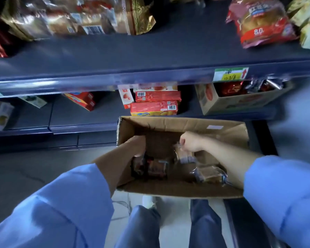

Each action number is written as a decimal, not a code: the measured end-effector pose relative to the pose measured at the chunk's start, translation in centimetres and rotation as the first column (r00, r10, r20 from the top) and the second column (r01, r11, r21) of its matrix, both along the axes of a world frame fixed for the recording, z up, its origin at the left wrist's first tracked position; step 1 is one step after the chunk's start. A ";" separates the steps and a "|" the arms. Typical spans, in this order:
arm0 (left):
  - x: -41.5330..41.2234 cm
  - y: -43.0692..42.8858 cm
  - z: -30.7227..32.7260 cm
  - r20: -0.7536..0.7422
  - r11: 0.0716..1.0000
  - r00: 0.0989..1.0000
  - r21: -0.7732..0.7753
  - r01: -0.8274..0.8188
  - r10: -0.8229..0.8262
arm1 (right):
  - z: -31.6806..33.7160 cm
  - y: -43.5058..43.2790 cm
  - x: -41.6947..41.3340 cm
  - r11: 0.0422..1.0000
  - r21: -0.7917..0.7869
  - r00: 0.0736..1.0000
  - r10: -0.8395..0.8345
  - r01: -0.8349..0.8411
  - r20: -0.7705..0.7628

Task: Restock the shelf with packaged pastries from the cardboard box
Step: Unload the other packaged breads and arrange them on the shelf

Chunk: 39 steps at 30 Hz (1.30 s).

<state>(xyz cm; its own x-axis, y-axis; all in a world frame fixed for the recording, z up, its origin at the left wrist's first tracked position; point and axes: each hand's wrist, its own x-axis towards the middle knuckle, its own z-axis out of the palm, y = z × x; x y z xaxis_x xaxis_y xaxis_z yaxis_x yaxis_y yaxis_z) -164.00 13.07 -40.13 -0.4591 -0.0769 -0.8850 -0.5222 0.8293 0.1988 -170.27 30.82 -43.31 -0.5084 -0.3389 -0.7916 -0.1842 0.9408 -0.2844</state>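
Observation:
An open cardboard box (183,122) sits on the floor below me, with a few clear-wrapped pastries inside. Both my hands reach into it. My right hand (191,142) is closed around the top of a wrapped pastry (184,155) near the box's middle. My left hand (139,146) reaches down at the box's left wall, its fingers over a dark-wrapped pastry (154,168); the grip is partly hidden. Another wrapped pastry (210,174) lies at the box's near right. The dark blue shelf (168,51) above has a wide bare middle stretch.
Bagged breads (75,17) fill the shelf's left, and a red bread bag (263,22) lies at its right. The lower shelf holds red biscuit boxes (155,102) and a carton of red packets (240,99). My legs stand behind the box.

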 end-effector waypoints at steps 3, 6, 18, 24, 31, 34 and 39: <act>0.1 -0.1 -3.0 -0.066 0.987 0.997 -0.156 0.032 -0.043 | -2.5 1.2 0.2 0.989 0.073 0.991 -0.122 0.125 -0.046; 0.3 0.7 -4.2 -0.080 0.921 0.941 -0.246 0.302 -0.330 | -4.7 1.6 0.9 0.951 0.110 0.957 -0.289 0.289 -0.022; -1.3 -0.3 -3.3 -0.261 0.921 0.910 -0.309 0.238 -0.323 | -8.3 -1.7 2.8 0.877 0.281 0.920 -0.384 0.390 -0.079; -2.7 -0.3 3.1 -0.251 0.971 0.939 -0.050 0.232 -0.237 | -1.3 -0.5 1.7 0.956 0.197 0.961 -0.245 0.217 0.126; -3.3 -0.1 13.5 -0.351 0.933 0.870 -0.035 0.358 -0.346 | 12.3 2.8 -0.2 0.877 0.061 0.732 -0.435 0.477 0.524; -4.1 -0.4 17.9 -0.427 0.937 0.841 -0.055 0.344 -0.333 | 17.1 4.9 -0.8 0.737 -0.168 0.668 -0.461 0.655 0.584; -5.1 -0.4 24.3 -0.577 0.950 0.759 -0.114 0.290 -0.301 | 23.3 7.0 -2.1 0.297 -0.478 0.563 -0.449 0.827 0.694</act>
<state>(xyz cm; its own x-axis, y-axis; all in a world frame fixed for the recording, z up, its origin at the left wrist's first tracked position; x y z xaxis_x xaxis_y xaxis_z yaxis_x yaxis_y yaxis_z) -169.06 12.64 -15.80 -0.8867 0.1365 -0.4417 -0.0403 0.9290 0.3680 -172.36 37.85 -20.04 -0.5730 -0.5391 -0.6173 0.6716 0.1229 -0.7307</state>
